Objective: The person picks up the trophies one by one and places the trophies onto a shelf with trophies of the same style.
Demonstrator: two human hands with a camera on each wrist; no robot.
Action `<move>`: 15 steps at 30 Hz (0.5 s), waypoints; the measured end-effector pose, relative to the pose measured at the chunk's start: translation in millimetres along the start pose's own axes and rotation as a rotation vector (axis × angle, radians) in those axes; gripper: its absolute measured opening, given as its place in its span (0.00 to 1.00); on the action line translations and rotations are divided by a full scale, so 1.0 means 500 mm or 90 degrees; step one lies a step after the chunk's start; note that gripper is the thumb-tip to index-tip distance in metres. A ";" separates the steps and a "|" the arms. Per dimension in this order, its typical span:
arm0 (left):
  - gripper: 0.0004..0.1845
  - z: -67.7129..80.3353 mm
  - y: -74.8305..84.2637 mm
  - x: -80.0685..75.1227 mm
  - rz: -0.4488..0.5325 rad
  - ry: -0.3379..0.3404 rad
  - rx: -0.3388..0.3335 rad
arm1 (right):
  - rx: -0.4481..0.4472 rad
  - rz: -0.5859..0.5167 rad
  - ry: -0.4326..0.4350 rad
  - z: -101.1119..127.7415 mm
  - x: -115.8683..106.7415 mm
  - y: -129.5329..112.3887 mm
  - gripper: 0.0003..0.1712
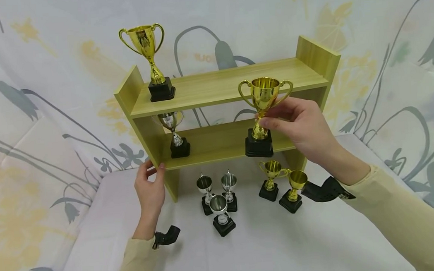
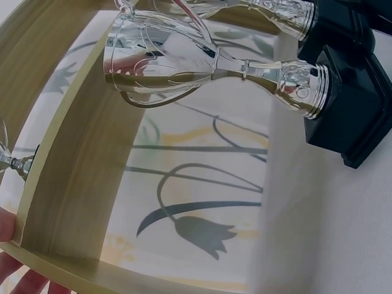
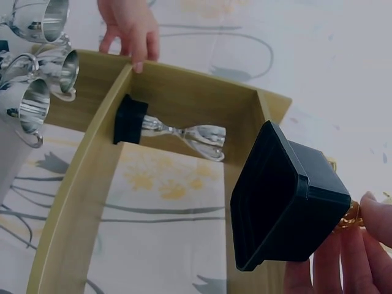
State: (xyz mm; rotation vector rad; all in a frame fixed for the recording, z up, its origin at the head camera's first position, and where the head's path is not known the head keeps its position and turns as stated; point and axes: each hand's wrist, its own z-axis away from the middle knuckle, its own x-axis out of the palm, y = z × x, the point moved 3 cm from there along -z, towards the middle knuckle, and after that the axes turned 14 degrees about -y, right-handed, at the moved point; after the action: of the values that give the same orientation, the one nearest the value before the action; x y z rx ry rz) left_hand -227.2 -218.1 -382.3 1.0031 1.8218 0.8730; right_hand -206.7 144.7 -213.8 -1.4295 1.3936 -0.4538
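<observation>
The right hand [image 1: 302,124] is pinching a shiny gold two-handled trophy [image 1: 262,116] by its stem; the left hand [image 1: 150,188] is gripping the light wooden two-tier shelf [image 1: 217,83].

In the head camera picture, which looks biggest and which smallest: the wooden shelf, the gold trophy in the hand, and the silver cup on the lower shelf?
1. Wooden shelf, by far the largest.
2. Gold trophy held by the right hand; it is nearer the camera, which may enlarge it.
3. Silver cup on the lower shelf, the smallest.

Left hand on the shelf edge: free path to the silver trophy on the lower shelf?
Probably yes. The left hand grips the shelf front edge beside the silver trophy, with nothing between them.
</observation>
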 end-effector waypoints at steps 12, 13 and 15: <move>0.18 0.002 0.000 0.000 -0.007 -0.003 -0.007 | -0.004 -0.006 0.001 0.000 -0.007 -0.009 0.14; 0.18 0.001 -0.001 0.000 -0.009 -0.002 -0.005 | -0.003 -0.002 0.002 0.000 -0.008 -0.009 0.14; 0.18 0.001 -0.001 0.000 -0.008 0.001 -0.002 | -0.004 0.001 0.004 0.001 -0.010 -0.010 0.14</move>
State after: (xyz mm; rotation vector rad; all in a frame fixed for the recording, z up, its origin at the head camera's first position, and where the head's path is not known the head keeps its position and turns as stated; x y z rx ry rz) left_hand -226.6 -218.3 -382.8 0.9875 1.8251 0.8686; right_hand -205.0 148.3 -207.8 -1.4329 1.4018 -0.4535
